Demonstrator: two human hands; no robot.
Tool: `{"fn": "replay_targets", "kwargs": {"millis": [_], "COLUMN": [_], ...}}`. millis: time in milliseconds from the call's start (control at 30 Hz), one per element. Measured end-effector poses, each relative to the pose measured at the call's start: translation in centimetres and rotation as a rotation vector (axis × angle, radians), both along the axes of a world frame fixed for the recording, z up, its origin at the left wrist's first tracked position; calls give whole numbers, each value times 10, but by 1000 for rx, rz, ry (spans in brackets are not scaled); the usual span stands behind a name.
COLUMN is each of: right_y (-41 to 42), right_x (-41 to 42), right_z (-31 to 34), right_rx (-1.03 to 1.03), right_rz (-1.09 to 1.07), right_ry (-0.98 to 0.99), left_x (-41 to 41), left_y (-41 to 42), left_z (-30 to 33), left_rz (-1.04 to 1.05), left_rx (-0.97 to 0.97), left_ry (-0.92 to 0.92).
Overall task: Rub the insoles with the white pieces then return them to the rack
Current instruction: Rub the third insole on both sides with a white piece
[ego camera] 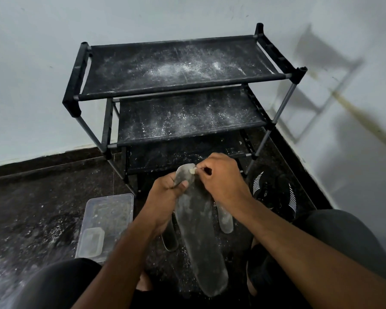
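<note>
Three insoles in view, none on the rack (183, 70) yet. I judge the task mid-way at best: the held insole (198, 237) is under rubbing now, its surface dusted pale. Two more lie on the floor beneath the hands, a dark one (169, 238) to the left and a grey one (225, 219) to the right; I cannot tell whether either has been rubbed. All rack shelves carry white powder only.

Left hand (165, 197): fingers curled round the insole near its far end, thumb on top.
Right hand (221, 175): fingertips pinched on a small white piece (191, 171), pressed to the insole's far tip.

Clear tub (105, 221) sits on the floor, left.
</note>
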State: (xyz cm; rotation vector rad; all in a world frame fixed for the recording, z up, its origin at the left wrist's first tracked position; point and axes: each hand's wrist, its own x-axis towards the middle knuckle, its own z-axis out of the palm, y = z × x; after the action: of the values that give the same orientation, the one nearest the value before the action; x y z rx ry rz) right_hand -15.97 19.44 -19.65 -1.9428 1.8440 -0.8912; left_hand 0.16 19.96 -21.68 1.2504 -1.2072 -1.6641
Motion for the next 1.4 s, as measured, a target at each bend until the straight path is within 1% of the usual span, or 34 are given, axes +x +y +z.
{"fn": "replay_targets", "kwargs": {"millis": [67, 167, 233, 300, 333, 367, 467, 500, 633, 700, 800, 833, 933, 967, 1133, 1167, 1300, 1400], "right_y": [3, 11, 6, -1, -1, 0, 10, 9, -3, 0, 9, 7, -3, -3, 8, 6, -4, 1], "right_x": [3, 14, 10, 3, 2, 4, 17, 17, 8, 12, 21, 19, 7, 5, 19, 19, 7, 11], "right_z": [1, 1, -1, -1, -1, 0, -1, -2, -4, -1, 3, 3, 1, 0, 2, 1, -4, -2], "right_rx": [-12, -6, -37, -84, -94, -93, -78, -77, -99, -104, -104, -104, -89, -87, -128, -119, -87, -86], "right_rz": [40, 193, 131, -1, -24, -6, 157, 162, -23, 15, 150, 143, -7, -25, 166, 161, 18, 87], "right_ry": [39, 91, 108, 60, 33, 29, 65, 59, -8, -3, -13, -19, -35, -32, -18, -17, -24, -15], "left_x": [0, 0, 0, -1, -1, -2, -1, 0, -2, -2, -1, -1, -1, -1, -3, -3, -2, -3], "left_y": [0, 1, 1, 1, 1, 0, 0, 0, -1, -1, -1, 0, 0, -1, 2, 3, 1, 2], "left_z": [-1, -3, -3, -2, -1, -2, -5, -5, -4, -5, -6, -5, -2, -2, -3, -2, -2, -3], "left_rz": [-13, -31, -28, -19, -20, -24, -14, -14, -27, -21, -18, -21, -28, -29, -67, -68, -38, -65], "left_rx": [2, -4, -17, -22, -20, -20, -24, -28, -20, -18, -15, -14, 4, 4, -38, -38, -12, -41], "left_ry": [-15, -19, -24, -7, 2, 3, -9, -15, 4, -10, -12, -6, 16, 12, -67, -65, -33, -114]}}
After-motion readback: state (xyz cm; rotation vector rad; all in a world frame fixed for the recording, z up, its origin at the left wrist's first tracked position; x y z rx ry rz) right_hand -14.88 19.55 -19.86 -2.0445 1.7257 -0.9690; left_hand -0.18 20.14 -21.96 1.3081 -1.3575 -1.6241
